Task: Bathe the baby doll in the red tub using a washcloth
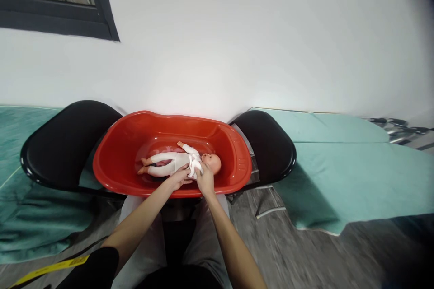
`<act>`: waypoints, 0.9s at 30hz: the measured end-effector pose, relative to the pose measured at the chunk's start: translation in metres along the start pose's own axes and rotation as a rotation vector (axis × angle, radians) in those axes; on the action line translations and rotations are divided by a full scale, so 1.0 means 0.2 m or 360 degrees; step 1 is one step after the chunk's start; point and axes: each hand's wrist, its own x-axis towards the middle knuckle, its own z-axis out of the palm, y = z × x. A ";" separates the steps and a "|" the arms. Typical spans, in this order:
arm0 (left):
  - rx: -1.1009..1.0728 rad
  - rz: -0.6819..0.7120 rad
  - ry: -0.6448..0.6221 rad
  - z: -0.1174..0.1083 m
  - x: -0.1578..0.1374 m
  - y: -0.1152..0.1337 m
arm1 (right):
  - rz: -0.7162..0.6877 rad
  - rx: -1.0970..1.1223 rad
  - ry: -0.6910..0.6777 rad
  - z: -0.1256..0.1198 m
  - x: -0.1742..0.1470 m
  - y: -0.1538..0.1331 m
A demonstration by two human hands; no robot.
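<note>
A baby doll (164, 170) in white clothing lies on its back in a red baby bathtub (242, 156), head to the right and feet to the left. Bunched white cloth (194, 162) rests on its chest; whether this is a separate cloth or part of the clothing, I cannot tell. My right hand (205, 180) is closed on the white cloth beside the doll's head. Against the doll's near side lies my left hand (181, 178), its fingers stretched out toward the chest. Part of the doll's near arm is hidden behind my hands.
Black chairs flank the tub, a left chair (68, 144) and a right chair (267, 144). Beyond them are green covered surfaces (359, 176). A white wall (237, 45) stands behind, with a dark-framed window (61, 18). Metal legs (271, 211) show on the grey floor.
</note>
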 end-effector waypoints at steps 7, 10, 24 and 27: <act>0.0070 -0.0017 0.0029 0.02 -0.03 0.03 | 0.0137 0.0112 0.0116 -0.02 0.00 -0.01; 0.0043 -0.0002 -0.0025 0.03 -0.04 0.04 | 0.0153 0.0137 0.0160 -0.02 -0.01 0.00; 0.0115 0.0042 -0.0015 0.02 -0.05 0.03 | 0.0097 0.0020 -0.0123 -0.01 -0.01 -0.02; 0.0160 0.0066 -0.0040 0.04 -0.06 0.05 | 0.0169 0.0052 -0.0040 -0.02 -0.01 -0.02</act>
